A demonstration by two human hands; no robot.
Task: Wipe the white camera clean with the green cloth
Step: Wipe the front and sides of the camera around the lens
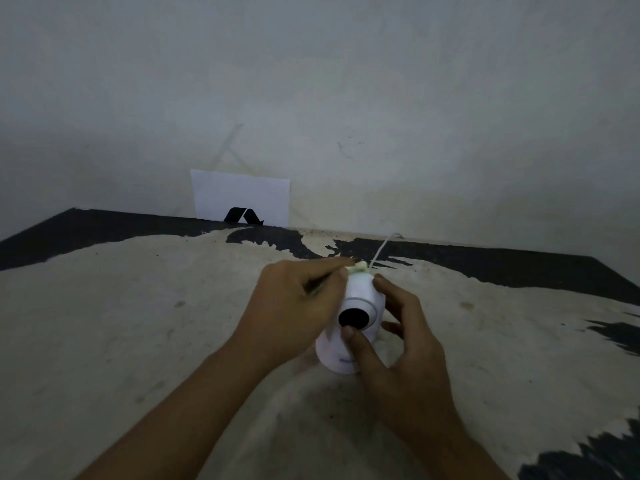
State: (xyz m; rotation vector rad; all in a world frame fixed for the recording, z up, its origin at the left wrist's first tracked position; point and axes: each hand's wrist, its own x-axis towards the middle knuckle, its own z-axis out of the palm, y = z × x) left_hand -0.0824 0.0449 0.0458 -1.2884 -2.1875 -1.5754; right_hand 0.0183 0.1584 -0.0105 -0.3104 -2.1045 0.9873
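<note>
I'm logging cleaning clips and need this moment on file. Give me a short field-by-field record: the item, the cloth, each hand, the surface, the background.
item: white camera, upright on the table, dark lens facing the viewer
cloth: green cloth, only a small bit visible at the camera's top
left hand: left hand presses the cloth on the camera's top
right hand: right hand grips the camera body, thumb just below the lens
cable: white cable runs back toward the wall
surface: worn table, pale with black patches
background: white paper with a black mark, against the wall

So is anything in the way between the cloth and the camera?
Nothing visible. The left hand presses the green cloth straight onto the top of the white camera, while the right hand holds the camera's body.
</note>
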